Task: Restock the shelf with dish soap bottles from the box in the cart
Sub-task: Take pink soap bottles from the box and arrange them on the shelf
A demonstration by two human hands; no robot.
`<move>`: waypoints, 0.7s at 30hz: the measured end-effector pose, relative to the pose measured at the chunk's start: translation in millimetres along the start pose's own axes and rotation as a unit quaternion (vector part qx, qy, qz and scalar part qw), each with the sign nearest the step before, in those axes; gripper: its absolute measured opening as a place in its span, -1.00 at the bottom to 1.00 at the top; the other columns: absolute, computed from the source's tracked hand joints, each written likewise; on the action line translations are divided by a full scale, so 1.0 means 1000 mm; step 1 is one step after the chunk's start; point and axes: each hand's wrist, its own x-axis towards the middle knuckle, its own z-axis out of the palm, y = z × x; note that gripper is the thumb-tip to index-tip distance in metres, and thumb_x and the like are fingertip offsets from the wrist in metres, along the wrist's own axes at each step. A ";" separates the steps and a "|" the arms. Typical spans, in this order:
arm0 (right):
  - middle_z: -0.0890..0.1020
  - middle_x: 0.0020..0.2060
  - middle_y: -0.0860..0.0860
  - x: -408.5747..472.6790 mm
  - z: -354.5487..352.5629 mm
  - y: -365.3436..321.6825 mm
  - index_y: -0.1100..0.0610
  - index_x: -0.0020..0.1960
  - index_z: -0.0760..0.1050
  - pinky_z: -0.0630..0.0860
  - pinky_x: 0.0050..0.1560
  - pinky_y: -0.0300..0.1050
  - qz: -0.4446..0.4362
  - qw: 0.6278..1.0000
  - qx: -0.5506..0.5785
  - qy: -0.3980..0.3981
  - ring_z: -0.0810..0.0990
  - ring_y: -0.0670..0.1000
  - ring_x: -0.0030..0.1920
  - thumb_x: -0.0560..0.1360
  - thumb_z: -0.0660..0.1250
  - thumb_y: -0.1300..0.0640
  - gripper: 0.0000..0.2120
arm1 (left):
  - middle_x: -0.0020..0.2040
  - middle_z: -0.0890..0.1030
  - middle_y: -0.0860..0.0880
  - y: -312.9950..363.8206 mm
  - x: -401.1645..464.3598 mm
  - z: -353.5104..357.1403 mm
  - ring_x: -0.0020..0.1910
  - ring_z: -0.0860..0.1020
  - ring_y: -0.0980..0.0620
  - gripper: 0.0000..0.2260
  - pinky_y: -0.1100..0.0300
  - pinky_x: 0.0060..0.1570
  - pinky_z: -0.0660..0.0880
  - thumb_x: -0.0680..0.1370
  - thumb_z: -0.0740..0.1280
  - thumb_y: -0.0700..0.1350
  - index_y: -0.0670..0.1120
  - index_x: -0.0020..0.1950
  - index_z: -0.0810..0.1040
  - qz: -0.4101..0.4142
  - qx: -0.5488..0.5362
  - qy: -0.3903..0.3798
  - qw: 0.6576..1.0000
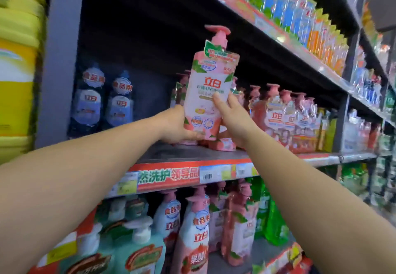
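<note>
left hand (174,125) fingers curl under the base of a pink pump-top dish soap bottle (211,87), gripping its lower left side. right hand (232,117) fingers wrap the bottle's right side, thumb lying on the front label. the bottle is upright, tilted slightly, held just above the middle shelf (192,152). directly behind it stand matching pink bottles (285,115), running off to the right. to the left the grey shelf surface is bare, with two dark blue pouches (102,102) at the back. the bottle is smooth plastic with a glossy label; the shelf's front edge carries a red price strip (169,177).
</note>
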 end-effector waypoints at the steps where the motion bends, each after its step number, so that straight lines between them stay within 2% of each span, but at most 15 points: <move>1: 0.64 0.12 -0.08 0.012 -0.002 0.013 -0.06 0.34 0.37 0.56 -0.35 -0.27 0.002 1.000 0.006 -0.019 0.69 -0.13 -0.12 0.63 0.17 -0.04 -0.71 | -0.06 0.46 0.10 -0.001 0.008 0.007 -0.11 0.52 0.05 -0.44 0.21 -0.10 0.45 0.38 0.48 0.22 0.00 0.12 0.25 -0.031 0.015 -0.001 0.999; 2: 0.64 0.12 -0.08 0.024 -0.004 0.024 -0.08 0.33 0.37 0.59 -0.28 -0.21 0.002 0.999 0.009 -0.035 0.69 -0.08 -0.05 0.62 0.19 -0.08 -0.70 | -0.07 0.47 0.10 -0.001 0.015 0.012 -0.17 0.56 0.04 -0.44 0.20 -0.16 0.48 0.38 0.48 0.21 -0.02 0.11 0.24 -0.056 0.026 -0.007 0.998; 4: 0.64 0.15 -0.09 0.043 -0.006 0.044 -0.18 0.30 0.38 0.64 -0.06 0.07 0.011 0.998 0.010 -0.068 0.68 0.03 0.06 0.55 0.22 -0.20 -0.66 | -0.06 0.52 0.06 -0.002 0.026 0.021 -0.28 0.62 0.02 -0.44 0.18 -0.23 0.54 0.38 0.47 0.22 -0.05 0.12 0.28 -0.098 0.054 -0.022 0.994; 5: 0.63 0.16 -0.09 0.051 -0.007 0.053 -0.22 0.28 0.37 0.63 -0.02 0.21 0.024 0.996 0.015 -0.084 0.67 0.07 0.08 0.52 0.23 -0.25 -0.64 | -0.04 0.55 0.02 -0.002 0.031 0.025 -0.27 0.64 0.00 -0.45 0.17 -0.21 0.55 0.38 0.47 0.23 -0.06 0.11 0.31 -0.110 0.073 -0.027 0.991; 7: 0.61 0.19 -0.07 0.062 -0.009 0.070 -0.25 0.27 0.36 0.61 -0.06 0.30 0.041 0.992 0.027 -0.117 0.65 0.12 0.10 0.46 0.24 -0.32 -0.58 | -0.01 0.58 -0.02 -0.004 0.038 0.031 -0.18 0.64 -0.03 -0.52 0.16 -0.14 0.52 0.38 0.46 0.24 -0.03 0.05 0.38 -0.127 0.118 -0.029 0.984; 9: 0.59 0.22 -0.07 0.069 -0.010 0.082 -0.23 0.31 0.35 0.59 0.03 0.28 0.028 0.991 0.009 -0.134 0.61 0.09 0.15 0.42 0.24 -0.34 -0.50 | 0.02 0.61 0.00 -0.007 0.045 0.036 -0.09 0.59 -0.02 -0.50 0.14 -0.03 0.52 0.36 0.46 0.27 -0.05 0.10 0.49 -0.142 0.165 -0.037 0.975; 10: 0.58 0.24 -0.08 0.069 -0.011 0.086 -0.19 0.35 0.34 0.56 0.10 0.28 0.018 0.989 -0.002 -0.147 0.59 0.06 0.18 0.46 0.23 -0.30 -0.51 | 0.00 0.63 0.01 -0.009 0.048 0.039 -0.07 0.58 -0.01 -0.50 0.13 0.00 0.52 0.36 0.46 0.28 -0.03 0.11 0.55 -0.149 0.184 -0.045 0.970; 13: 0.57 0.22 -0.08 0.074 -0.018 0.098 -0.06 0.37 0.35 0.57 0.11 0.23 0.023 0.986 -0.012 -0.162 0.59 0.04 0.15 0.57 0.20 -0.17 -0.59 | -0.08 0.65 0.03 -0.011 0.056 0.046 -0.11 0.59 0.01 -0.54 0.14 -0.06 0.53 0.34 0.47 0.28 -0.03 0.04 0.62 -0.168 0.208 -0.047 0.962; 15: 0.62 0.00 -0.07 0.076 -0.023 0.097 0.04 0.17 0.46 0.57 0.01 0.03 -0.031 0.982 -0.125 -0.135 0.59 -0.06 -0.03 0.56 0.22 -0.19 -0.65 | -0.11 0.65 0.03 -0.009 0.058 0.048 -0.13 0.58 0.01 -0.61 0.16 -0.12 0.50 0.35 0.48 0.25 -0.01 -0.02 0.60 -0.171 0.209 -0.038 0.962; 17: 0.58 -0.26 -0.04 0.077 -0.030 0.092 0.11 -0.12 0.49 0.49 -0.22 -0.08 -0.093 0.947 -0.296 -0.078 0.54 -0.07 -0.25 0.52 0.27 -0.21 -0.63 | -0.17 0.61 0.06 -0.008 0.058 0.050 -0.17 0.56 0.03 -0.69 0.18 -0.22 0.44 0.38 0.48 0.21 0.02 -0.12 0.55 -0.176 0.206 -0.027 0.962; 19: 0.60 -0.33 0.04 0.075 -0.041 0.087 0.14 -0.23 0.52 0.51 -0.26 -0.06 -0.105 0.918 -0.380 -0.045 0.59 0.06 -0.25 0.46 0.34 -0.25 -0.57 | -0.19 0.61 0.05 -0.006 0.058 0.050 -0.20 0.56 0.04 -0.70 0.18 -0.27 0.42 0.38 0.49 0.20 0.01 -0.16 0.53 -0.184 0.202 -0.023 0.962; 21: 0.55 -0.36 0.01 0.076 -0.053 0.091 0.12 -0.30 0.46 0.41 -0.33 -0.11 -0.094 0.891 -0.444 -0.022 0.56 0.10 -0.22 0.40 0.33 -0.35 -0.49 | -0.16 0.64 0.02 -0.005 0.058 0.051 -0.17 0.59 0.02 -0.66 0.16 -0.20 0.49 0.36 0.51 0.20 -0.03 -0.10 0.58 -0.191 0.194 -0.018 0.962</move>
